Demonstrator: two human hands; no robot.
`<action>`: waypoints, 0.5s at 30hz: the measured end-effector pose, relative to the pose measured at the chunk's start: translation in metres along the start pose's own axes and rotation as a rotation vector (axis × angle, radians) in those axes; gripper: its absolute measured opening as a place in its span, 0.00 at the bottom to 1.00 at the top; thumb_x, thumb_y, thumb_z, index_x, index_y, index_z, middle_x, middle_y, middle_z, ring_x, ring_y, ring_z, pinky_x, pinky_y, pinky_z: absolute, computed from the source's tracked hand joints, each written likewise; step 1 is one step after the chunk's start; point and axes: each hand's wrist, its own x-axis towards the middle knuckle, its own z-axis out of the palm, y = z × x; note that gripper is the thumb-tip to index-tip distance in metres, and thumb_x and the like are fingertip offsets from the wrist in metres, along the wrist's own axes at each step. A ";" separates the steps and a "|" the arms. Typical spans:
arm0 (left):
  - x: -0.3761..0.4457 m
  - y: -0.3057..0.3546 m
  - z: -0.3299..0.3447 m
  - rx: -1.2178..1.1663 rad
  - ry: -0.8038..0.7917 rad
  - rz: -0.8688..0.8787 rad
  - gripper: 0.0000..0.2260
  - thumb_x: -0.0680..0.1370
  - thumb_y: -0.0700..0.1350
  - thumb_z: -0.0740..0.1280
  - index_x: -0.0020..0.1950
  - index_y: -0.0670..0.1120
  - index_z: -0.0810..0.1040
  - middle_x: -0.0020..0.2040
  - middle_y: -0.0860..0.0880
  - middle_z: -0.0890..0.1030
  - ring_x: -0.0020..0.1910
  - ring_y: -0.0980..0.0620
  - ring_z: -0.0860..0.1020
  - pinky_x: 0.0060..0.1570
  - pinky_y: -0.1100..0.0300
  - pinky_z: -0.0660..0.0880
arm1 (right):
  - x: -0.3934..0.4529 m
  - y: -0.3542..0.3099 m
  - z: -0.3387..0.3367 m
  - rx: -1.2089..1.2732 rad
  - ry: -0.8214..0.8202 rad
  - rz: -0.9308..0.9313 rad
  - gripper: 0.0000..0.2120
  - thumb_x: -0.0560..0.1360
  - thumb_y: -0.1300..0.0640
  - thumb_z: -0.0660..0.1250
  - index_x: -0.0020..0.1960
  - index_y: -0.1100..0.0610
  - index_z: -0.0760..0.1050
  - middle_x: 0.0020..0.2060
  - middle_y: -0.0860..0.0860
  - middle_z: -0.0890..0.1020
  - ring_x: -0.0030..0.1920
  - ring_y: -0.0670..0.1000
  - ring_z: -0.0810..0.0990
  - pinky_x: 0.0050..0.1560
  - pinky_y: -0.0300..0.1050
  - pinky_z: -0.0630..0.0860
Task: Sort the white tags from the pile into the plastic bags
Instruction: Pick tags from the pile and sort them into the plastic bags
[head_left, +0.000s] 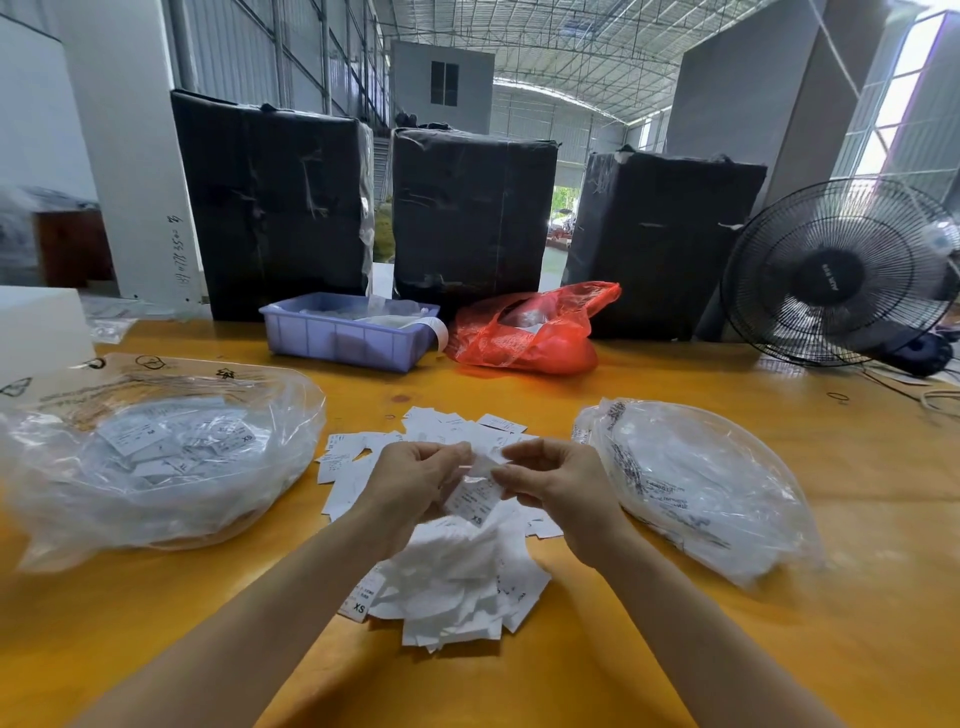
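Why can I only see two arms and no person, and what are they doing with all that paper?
The camera sits on the person's head and looks down, so you see what they see: only their own arms. There is just this one picture, and no machine.

The left hand and the right hand are together holding white tags above a pile of more white tags on the yellow table. One held tag reads XS, a clothing size.

On each side lies a clear plastic bag. The left bag already has tags inside. I cannot tell what is in the right bag.

Further back are a purple tray, a red bag, three big black-wrapped boxes and a fan.
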 end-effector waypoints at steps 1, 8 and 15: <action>0.001 0.001 -0.002 0.010 -0.022 -0.038 0.08 0.76 0.44 0.69 0.43 0.39 0.81 0.37 0.41 0.83 0.34 0.48 0.83 0.31 0.59 0.79 | 0.001 0.000 -0.002 0.020 0.017 0.016 0.07 0.69 0.68 0.73 0.43 0.60 0.78 0.32 0.54 0.83 0.30 0.48 0.81 0.34 0.38 0.73; 0.004 0.004 -0.015 0.139 -0.141 -0.116 0.09 0.67 0.38 0.75 0.45 0.36 0.83 0.37 0.41 0.84 0.32 0.51 0.83 0.30 0.64 0.78 | 0.002 0.003 -0.002 0.071 0.036 0.048 0.04 0.71 0.68 0.71 0.43 0.62 0.77 0.31 0.56 0.82 0.29 0.50 0.82 0.32 0.37 0.76; 0.015 0.026 -0.049 0.448 0.205 0.200 0.05 0.73 0.40 0.73 0.41 0.38 0.81 0.34 0.40 0.81 0.31 0.47 0.80 0.33 0.59 0.78 | 0.007 0.003 -0.018 -0.212 0.123 -0.081 0.09 0.72 0.73 0.65 0.47 0.63 0.78 0.38 0.58 0.83 0.34 0.51 0.82 0.34 0.37 0.76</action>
